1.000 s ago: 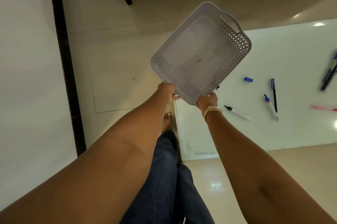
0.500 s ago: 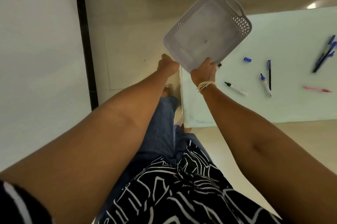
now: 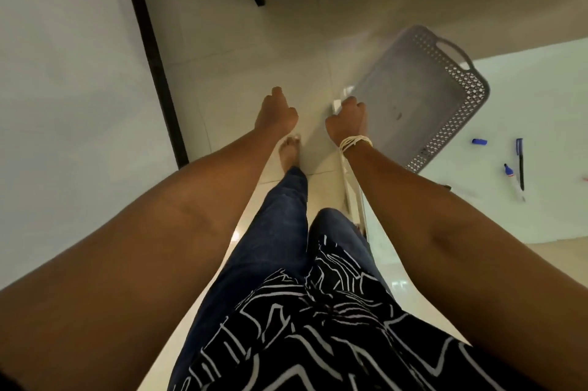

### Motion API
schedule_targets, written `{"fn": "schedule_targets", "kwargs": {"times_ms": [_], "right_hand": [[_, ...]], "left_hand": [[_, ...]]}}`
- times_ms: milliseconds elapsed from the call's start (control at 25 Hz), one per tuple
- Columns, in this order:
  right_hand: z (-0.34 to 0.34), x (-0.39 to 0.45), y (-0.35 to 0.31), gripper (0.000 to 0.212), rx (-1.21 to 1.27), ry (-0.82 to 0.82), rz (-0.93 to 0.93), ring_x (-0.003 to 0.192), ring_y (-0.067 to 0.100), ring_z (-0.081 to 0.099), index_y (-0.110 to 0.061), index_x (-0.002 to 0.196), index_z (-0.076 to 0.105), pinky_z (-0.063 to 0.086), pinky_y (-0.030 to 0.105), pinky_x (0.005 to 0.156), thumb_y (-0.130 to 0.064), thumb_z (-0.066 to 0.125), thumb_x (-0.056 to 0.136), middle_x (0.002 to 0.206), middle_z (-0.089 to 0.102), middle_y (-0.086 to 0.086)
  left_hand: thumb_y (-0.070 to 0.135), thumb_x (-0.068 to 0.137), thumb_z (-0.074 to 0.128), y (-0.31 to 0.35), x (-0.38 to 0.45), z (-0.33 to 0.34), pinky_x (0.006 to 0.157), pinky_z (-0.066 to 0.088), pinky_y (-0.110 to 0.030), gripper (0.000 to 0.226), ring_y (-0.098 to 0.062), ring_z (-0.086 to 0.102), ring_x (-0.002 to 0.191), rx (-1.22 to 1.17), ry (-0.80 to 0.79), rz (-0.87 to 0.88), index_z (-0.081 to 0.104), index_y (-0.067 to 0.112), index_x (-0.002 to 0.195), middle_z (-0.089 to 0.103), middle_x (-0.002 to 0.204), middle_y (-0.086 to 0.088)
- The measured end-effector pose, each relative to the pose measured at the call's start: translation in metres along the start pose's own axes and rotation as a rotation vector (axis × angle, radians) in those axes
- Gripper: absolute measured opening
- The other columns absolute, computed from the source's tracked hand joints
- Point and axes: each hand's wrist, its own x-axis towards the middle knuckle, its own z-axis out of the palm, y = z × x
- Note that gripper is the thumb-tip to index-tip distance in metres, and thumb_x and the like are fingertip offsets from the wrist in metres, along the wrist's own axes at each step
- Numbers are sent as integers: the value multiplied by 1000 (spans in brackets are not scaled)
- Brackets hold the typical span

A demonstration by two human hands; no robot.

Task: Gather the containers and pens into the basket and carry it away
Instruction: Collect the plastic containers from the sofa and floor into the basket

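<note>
The right hand point(image 3: 346, 118) was closed around the near left corner of the grey basket point(image 3: 423, 98), fingers curled over its rim, a pale string band at the wrist. The left hand point(image 3: 276, 114) hung free just to the left of it, loosely curled into a narrow fist and holding nothing, apart from the basket. The basket sat tilted at the near left edge of the pale green table point(image 3: 534, 123), partly blurred, and looked empty; its far end showed a cut-out handle point(image 3: 455, 50) and its right wall a lattice of small holes. Judged from its thin perforated walls, it should be light and fairly stiff, though it may flex or tip when held by one corner, so the two end handles look like the better places to grip once it is loaded. To its right on the table lay a blue cap point(image 3: 479, 141), a dark blue pen point(image 3: 520, 164) and a white marker point(image 3: 513, 180) with a blue and red tip, all well apart from the basket; these should be light and liable to roll. No containers were in sight. No brand, label or writing could be read on anything.
</note>
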Motion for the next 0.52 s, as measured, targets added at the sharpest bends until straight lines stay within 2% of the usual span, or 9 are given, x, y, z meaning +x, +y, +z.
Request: {"fn": "schedule_targets", "kwargs": {"times_ms": [240,440,520], "right_hand": [[-19,68,-112,45,95,-21,-16,116,38,54,1,126,48,47,46,100,-4,50,82,130,49,20],[-73,143,-170,43,129,16,-13,117,36,54,2,126,49,47,42,100,-4,52,83,131,50,20],[-96,176,-189,42,124,14,3,117,35,54,3,125,49,48,39,99,-4,51,83,130,51,21]], "left_hand": [[12,92,46,38,78,-96,99,44,-39,57,-35,47,128,35,52,25,27,5,146,43,142,-19],[14,94,45,108,132,-160,102,45,-40,60,-33,48,127,43,46,77,22,7,150,41,144,-19],[14,94,44,144,156,-181,97,47,-38,60,-31,51,122,37,27,91,23,7,150,44,142,-17]]}}
